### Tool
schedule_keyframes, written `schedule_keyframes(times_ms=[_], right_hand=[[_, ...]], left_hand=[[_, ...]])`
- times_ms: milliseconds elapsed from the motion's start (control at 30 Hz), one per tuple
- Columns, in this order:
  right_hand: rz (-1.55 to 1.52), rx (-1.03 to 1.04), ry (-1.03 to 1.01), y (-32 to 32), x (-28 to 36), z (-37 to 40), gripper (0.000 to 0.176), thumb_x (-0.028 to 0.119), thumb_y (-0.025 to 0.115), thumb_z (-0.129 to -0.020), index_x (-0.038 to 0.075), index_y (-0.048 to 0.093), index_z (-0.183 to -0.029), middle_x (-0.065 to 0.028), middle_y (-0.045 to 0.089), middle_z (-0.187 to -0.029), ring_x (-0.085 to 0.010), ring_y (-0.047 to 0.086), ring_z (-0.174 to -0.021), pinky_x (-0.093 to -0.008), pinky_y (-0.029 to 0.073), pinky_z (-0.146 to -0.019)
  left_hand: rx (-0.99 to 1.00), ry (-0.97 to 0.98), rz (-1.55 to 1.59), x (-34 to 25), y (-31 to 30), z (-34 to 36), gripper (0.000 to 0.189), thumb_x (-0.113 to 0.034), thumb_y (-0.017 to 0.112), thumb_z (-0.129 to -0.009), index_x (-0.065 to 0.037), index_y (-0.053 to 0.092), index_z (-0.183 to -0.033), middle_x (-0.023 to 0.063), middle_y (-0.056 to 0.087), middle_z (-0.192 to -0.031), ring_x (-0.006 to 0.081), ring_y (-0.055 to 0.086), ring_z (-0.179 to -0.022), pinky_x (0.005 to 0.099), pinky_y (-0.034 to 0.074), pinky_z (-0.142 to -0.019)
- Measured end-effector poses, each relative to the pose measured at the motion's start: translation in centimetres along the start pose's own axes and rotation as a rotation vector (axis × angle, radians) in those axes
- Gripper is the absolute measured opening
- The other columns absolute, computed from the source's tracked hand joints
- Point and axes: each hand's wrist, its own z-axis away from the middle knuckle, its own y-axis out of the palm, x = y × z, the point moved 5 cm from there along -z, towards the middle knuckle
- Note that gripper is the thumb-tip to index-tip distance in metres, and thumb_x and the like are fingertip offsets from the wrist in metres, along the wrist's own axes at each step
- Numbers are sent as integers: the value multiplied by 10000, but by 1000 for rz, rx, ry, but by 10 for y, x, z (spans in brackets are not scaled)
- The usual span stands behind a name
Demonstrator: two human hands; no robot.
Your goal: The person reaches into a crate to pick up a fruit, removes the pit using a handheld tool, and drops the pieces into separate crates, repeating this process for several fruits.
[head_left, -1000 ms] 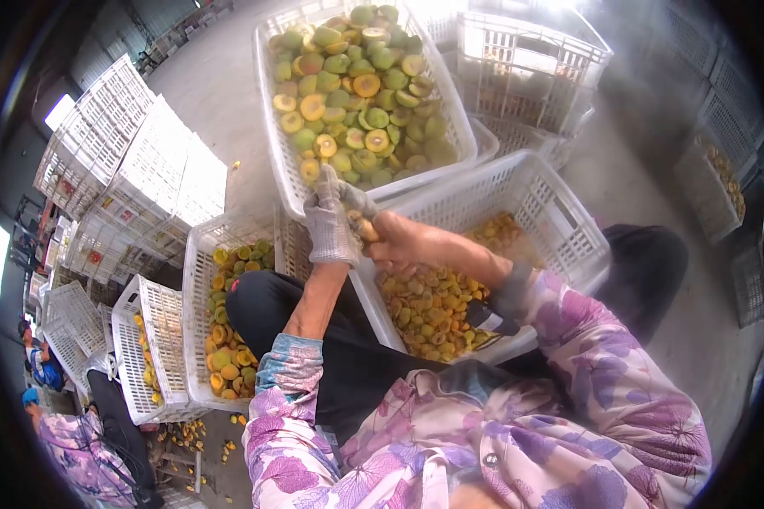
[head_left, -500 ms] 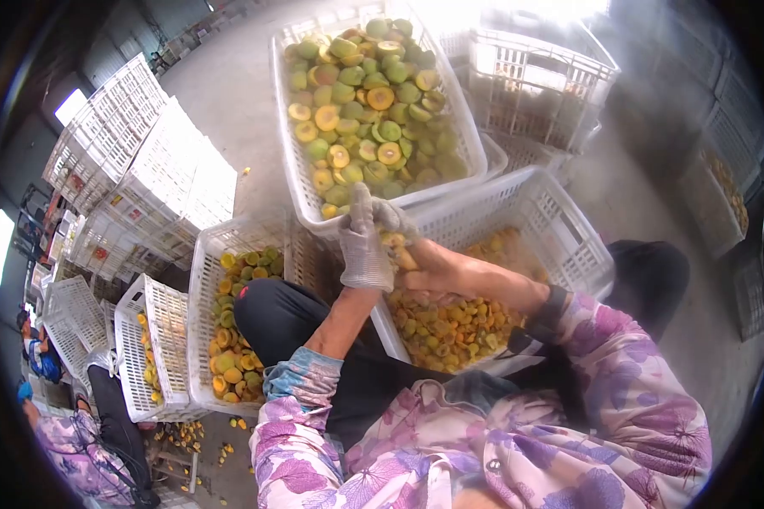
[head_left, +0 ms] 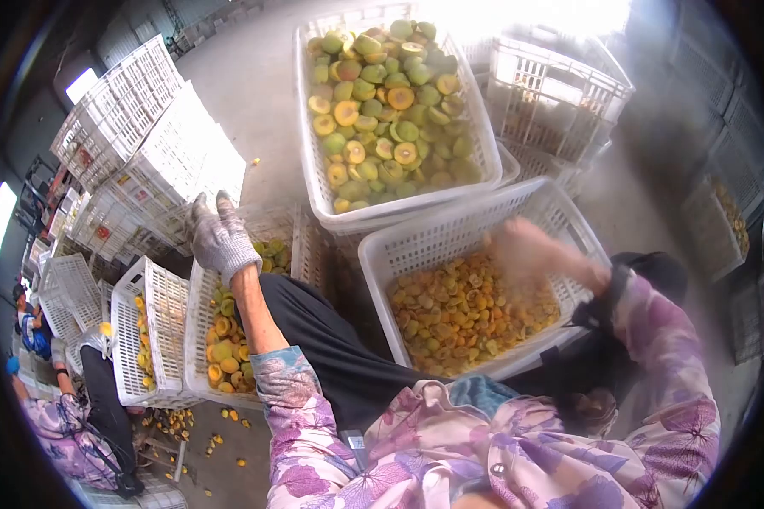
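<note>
My left hand (head_left: 219,236), in a pale soiled glove, reaches over the far end of the left crate (head_left: 197,339), which holds halved fruit with green skin and orange flesh. Its fingers are stretched and apart, and I see nothing held in it. Bare and smeared by motion, my right hand (head_left: 526,250) hovers over the white crate (head_left: 382,297) between my legs. Small yellow-orange fruit pieces (head_left: 458,327) fill the lower part of that crate. Just beyond stands a raised crate (head_left: 314,182) heaped with green and orange fruit halves (head_left: 382,110).
Stacked white crates (head_left: 136,144) rise at the left, with another stack (head_left: 552,93) at the back right. A narrow-looking crate (head_left: 157,339) stands beside the left one. A co-worker (head_left: 76,433) sits at lower left. Fruit pieces (head_left: 216,441) lie scattered on the floor.
My hands were together above the middle crate, around a piece of fruit. They have parted: the left swung left over the left crate, the right moved right over the crate of pieces.
</note>
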Motion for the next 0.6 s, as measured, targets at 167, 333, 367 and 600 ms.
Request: schedule_keyframes(times_ms=[167, 333, 367, 600], right_hand=[[-128, -349, 27, -85, 18, -135, 153, 133, 522, -877, -2, 582, -837, -143, 582, -678, -311, 568, -619, -422, 425, -561], [-8, -530, -103, -63, 17, -211, 223, 200, 599, -837, -21, 570, -849, -194, 595, -845, -383, 573, -843, -451, 434, -684], [-58, -482, 51, -56, 9, -219, 250, 222, 613, -831, -24, 567, -848, -201, 594, -887, -386, 571, -901, -456, 431, -713], [-94, -420, -38, -42, 10, -214, 193, 197, 612, -842, 44, 552, -944, -185, 605, -875, -363, 593, -875, -413, 466, -728]], left_hand=[[29, 175, 374, -55, 25, 31, 457, -356, 537, -935, 13, 560, -1204, 193, 597, -1189, 319, 582, -1095, 398, 460, -952], [446, 62, 533, -72, 85, 72, 312, -265, 561, -935, -50, 634, -1149, 142, 688, -1000, 249, 659, -918, 352, 495, -851], [520, 30, 535, -69, 95, 77, 300, -258, 562, -935, -59, 642, -1144, 135, 691, -1002, 237, 660, -911, 351, 495, -840], [577, -301, 1041, -74, 91, 79, 317, -275, 541, -948, -38, 650, -1127, 118, 696, -999, 181, 664, -844, 295, 515, -758]])
